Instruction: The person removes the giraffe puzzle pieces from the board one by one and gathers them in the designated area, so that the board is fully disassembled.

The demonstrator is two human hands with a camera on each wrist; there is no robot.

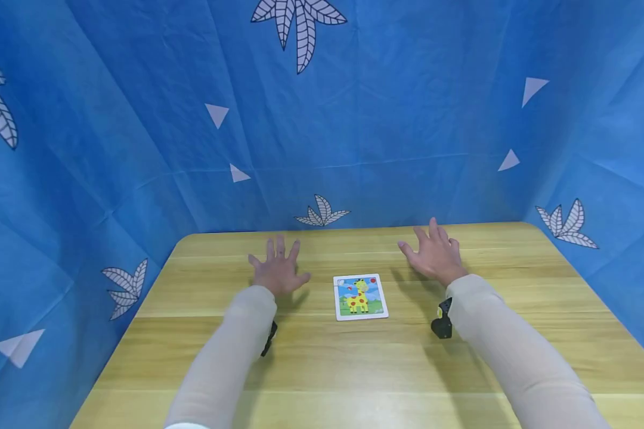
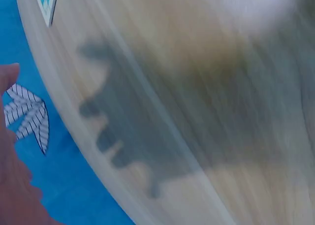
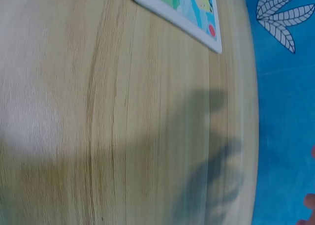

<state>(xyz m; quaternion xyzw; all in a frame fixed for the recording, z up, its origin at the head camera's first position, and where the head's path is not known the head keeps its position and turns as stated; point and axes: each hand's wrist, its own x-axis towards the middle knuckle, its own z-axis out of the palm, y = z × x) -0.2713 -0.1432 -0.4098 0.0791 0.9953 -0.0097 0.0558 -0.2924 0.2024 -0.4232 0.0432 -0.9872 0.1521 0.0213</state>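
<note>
A square picture puzzle with a white border lies flat on the wooden table, showing a yellow giraffe with red spots. To its left, my left hand hovers over the tabletop with its fingers spread, holding nothing. My right hand is raised to the right of the puzzle, fingers apart and nothing in it. In the right wrist view a corner of the puzzle shows at the top, and only fingertips enter at the right edge. The left wrist view catches part of the left hand and its shadow.
The light wooden table has rounded far corners. Blue cloth with white leaves and triangles hangs behind it and along both sides. Each wrist carries a small black device, such as the one at the right cuff.
</note>
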